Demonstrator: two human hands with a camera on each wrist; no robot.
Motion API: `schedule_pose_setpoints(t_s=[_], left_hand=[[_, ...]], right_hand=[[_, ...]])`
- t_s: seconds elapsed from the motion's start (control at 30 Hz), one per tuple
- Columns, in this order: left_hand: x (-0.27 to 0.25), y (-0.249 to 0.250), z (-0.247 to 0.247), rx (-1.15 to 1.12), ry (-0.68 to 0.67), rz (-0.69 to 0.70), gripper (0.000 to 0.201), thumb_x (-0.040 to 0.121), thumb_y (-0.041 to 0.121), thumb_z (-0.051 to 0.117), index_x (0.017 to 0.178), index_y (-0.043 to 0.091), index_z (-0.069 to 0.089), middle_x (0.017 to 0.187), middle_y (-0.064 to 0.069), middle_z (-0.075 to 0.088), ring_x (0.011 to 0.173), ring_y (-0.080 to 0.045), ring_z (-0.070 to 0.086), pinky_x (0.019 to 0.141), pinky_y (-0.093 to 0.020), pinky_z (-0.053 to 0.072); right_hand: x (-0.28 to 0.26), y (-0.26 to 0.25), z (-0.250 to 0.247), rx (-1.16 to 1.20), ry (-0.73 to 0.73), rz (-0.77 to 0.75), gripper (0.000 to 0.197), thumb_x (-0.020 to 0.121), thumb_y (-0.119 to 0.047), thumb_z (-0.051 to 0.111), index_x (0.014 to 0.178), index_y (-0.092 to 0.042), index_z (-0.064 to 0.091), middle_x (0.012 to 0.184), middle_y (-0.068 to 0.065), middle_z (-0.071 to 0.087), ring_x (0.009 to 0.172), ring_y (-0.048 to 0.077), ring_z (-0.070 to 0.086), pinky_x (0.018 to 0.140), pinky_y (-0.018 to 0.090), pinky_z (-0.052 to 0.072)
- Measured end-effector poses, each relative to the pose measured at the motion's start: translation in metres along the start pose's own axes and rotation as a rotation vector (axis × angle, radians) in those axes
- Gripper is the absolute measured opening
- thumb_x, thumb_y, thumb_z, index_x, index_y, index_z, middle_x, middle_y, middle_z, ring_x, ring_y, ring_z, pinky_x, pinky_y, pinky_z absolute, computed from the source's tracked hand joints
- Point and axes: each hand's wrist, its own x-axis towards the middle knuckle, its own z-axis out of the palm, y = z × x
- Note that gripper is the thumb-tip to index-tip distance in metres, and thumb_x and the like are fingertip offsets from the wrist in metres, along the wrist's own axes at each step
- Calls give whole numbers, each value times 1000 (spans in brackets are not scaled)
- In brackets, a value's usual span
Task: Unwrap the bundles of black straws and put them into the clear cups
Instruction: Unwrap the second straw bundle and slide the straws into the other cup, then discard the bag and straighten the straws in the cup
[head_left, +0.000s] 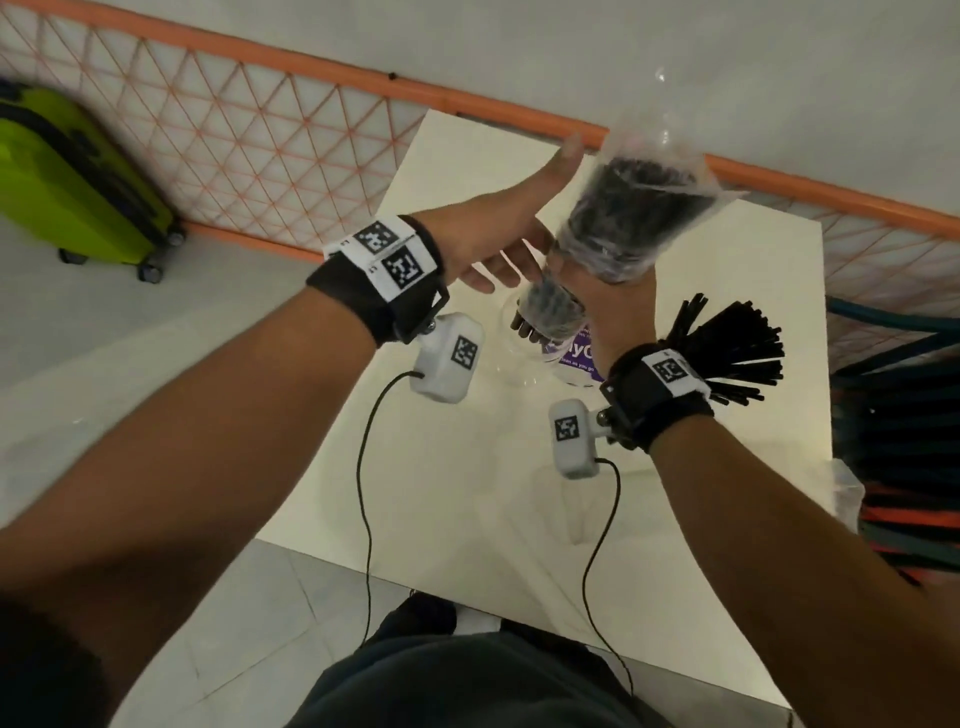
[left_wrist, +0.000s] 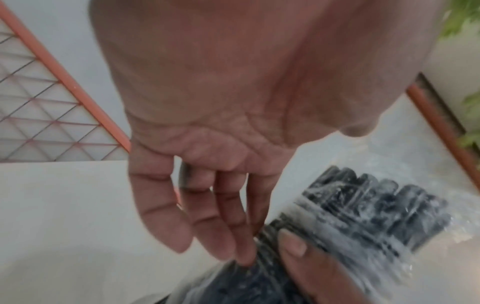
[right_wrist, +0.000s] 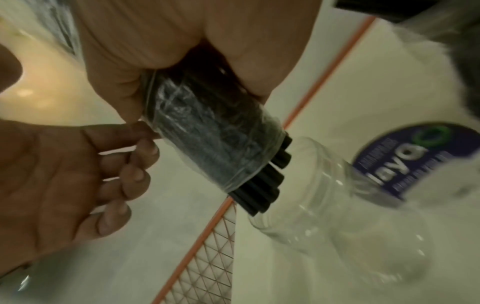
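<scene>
My right hand (head_left: 608, 306) grips a bundle of black straws (head_left: 628, 218) around its middle, still in clear plastic wrap and held tilted above the white table (head_left: 467, 467). Bare straw ends poke out of the wrap's lower end (right_wrist: 262, 185), just over the mouth of an empty clear cup (right_wrist: 324, 205). My left hand (head_left: 498, 260) is open beside the bundle, its fingertips (right_wrist: 145, 129) touching the wrap's edge. Behind stands a second cup with a purple label (head_left: 576, 361), holding a fan of loose black straws (head_left: 727, 348).
An orange mesh fence (head_left: 260, 140) runs behind the table. A lime green suitcase (head_left: 67, 182) stands on the floor at far left. A chair of coloured cords (head_left: 893, 441) is at the right, with a bit of clear plastic (head_left: 847, 493) at the table's right edge.
</scene>
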Motion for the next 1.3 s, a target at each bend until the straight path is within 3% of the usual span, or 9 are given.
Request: schedule_pose_setpoints(t_s=[0.1,0.23,0.43,0.67,0.77,0.87,1.13,1.2,1.3], left_hand=[[15,-12,12,7,49,1,93,82,85,11,118,20,67,106,-1,70,91,-20,62,85,-38,49],[24,-28,22,110,51,-6,86,89,78,17,137,16,53,124,-6,65,102,-23,65,95,-42,50],[-7,-64,11,123,270,192,45,87,71,45,106,33,62,100,5,70,83,-15,70,78,-35,52],[-53,-153,42,84,214,40,41,76,70,63,104,41,65,88,14,68,72,0,64,66,-24,45],[-68,-177,60,95,186,-28,40,76,66,61,107,40,65,93,14,69,77,-1,65,66,-21,44],[-76,-190,72,70,181,-63,30,85,56,63,109,39,64,96,14,69,81,-7,66,65,-21,46],[-74,-193,77,68,194,-29,24,87,51,65,107,38,65,93,12,69,73,-6,64,63,-20,44],[-73,-191,76,73,206,-6,23,87,51,65,106,38,65,92,12,68,69,-4,62,61,-18,43],[-73,-191,79,93,202,10,22,87,50,65,106,39,64,91,12,67,70,-5,62,61,-18,43]], right_hand=[[-2,18,1,83,22,75,60,71,-9,84,123,-11,56,120,7,69,110,23,67,95,50,53],[-6,30,1,91,66,115,67,76,-17,84,133,-10,50,127,7,65,115,20,64,100,44,52],[-1,32,-9,-18,200,123,51,76,-48,74,117,-21,62,114,-3,71,106,15,67,95,45,55],[-2,27,-18,-75,202,145,55,83,-60,58,121,-20,63,113,-5,71,109,12,66,96,37,54],[-9,8,-22,-17,253,80,44,96,-49,48,131,-23,57,123,-9,66,117,10,62,105,39,48],[-17,-23,-26,59,251,-10,43,103,-40,37,138,-17,49,135,2,60,122,17,60,108,42,45],[-40,-99,-61,231,527,-171,26,106,-29,38,119,-14,55,106,3,71,94,24,73,79,40,61],[-53,-95,-92,367,593,-144,21,103,-26,43,108,-19,62,102,2,71,91,20,72,79,36,59],[-78,-65,-143,504,480,157,28,86,-32,53,102,-55,57,125,-11,61,100,-16,54,90,10,43]])
